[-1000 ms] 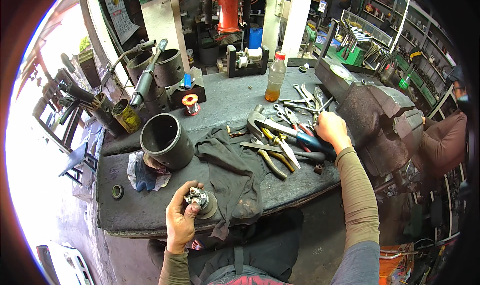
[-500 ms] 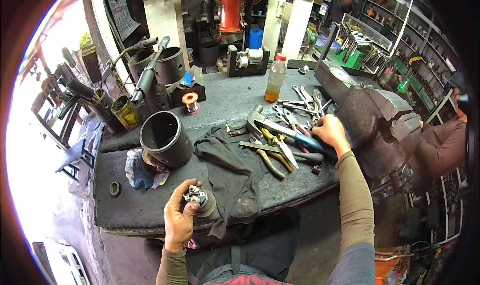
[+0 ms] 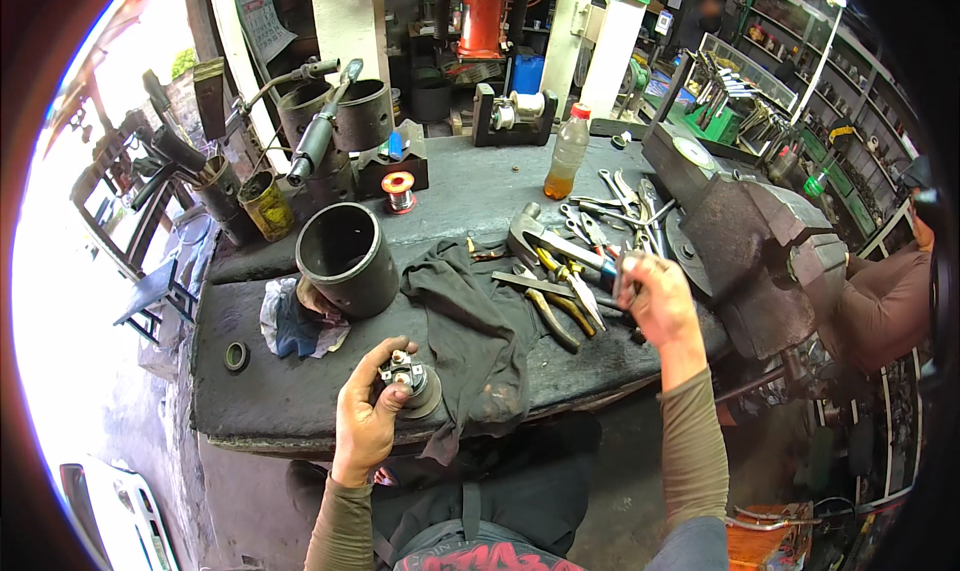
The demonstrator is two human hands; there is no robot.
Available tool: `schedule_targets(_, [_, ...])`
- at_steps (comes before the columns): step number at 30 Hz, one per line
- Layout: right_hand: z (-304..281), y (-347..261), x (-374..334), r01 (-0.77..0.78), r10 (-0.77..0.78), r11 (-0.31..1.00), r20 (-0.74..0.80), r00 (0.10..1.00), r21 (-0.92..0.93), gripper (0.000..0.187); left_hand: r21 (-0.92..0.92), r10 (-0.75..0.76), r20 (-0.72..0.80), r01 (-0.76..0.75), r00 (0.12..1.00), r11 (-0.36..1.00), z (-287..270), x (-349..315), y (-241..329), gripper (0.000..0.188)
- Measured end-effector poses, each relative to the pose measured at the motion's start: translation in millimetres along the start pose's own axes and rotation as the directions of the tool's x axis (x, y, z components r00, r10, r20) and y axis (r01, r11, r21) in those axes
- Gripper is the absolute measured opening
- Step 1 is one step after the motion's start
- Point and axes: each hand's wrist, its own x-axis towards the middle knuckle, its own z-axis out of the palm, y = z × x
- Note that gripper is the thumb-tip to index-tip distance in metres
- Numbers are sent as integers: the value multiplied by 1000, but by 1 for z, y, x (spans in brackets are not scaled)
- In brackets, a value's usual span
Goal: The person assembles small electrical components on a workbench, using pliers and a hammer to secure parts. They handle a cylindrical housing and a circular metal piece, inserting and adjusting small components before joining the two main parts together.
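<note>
Near the front edge of the bench, my left hand (image 3: 366, 409) is closed round a short, round starter solenoid (image 3: 404, 373) with a black cap and copper-coloured terminals facing up. My right hand (image 3: 660, 306) is raised over the right side of the tools, its fingers pinched; a small dark thing may be between them, too blurred to name. Beneath and beside it lie a blue-handled hammer (image 3: 550, 241), yellow-handled pliers (image 3: 580, 293) and a flat file (image 3: 535, 289). A dark cloth (image 3: 470, 321) is spread between my hands.
A thick black steel cylinder (image 3: 346, 261) stands left of the cloth, by a crumpled rag (image 3: 290, 321) and a small ring (image 3: 236, 357). Farther back are a solder spool (image 3: 398, 193) and a bottle of amber liquid (image 3: 568, 156). A large vise (image 3: 760, 251) occupies the right end.
My right hand has lifted off the tools near the hammer handle and come slightly nearer to me. My left hand still holds the solenoid. The view has shifted a little.
</note>
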Motion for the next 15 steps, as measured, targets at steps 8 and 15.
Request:
schedule_targets(8, [107, 26, -93, -357, 346, 934, 330, 878, -31, 27, 672, 553, 204, -526, 808, 521, 11, -12, 53, 49])
schedule_targets(15, [148, 54, -141, -563, 389, 783, 500, 774, 263, 33, 527, 535, 439, -689, 722, 498, 21, -23, 65, 46])
